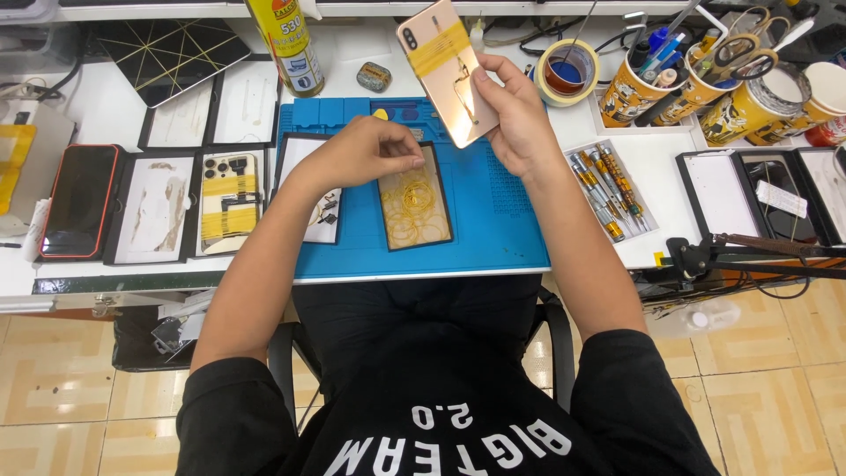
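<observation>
The right hand (520, 115) is clamped on a gold phone back cover (441, 70), raised and tilted above the blue work mat (493, 220) with a yellow tape band across its upper part — work judged mid-course, the cover not yet set down. The left hand (370, 150) has its fingers pinched together, whether on anything cannot be told, over a black tray of yellow rubber bands (414, 207) — the cover sits just right of and above it.

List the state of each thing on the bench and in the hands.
Gold phone back: held up in right hand, yellow-taped.
Left hand: fingers pinched over tray of rubber bands.
Red phone: lying flat, screen dark.
Spray can: upright.
Screwdrivers: lying in tray.
Scissors: standing in cup.
</observation>
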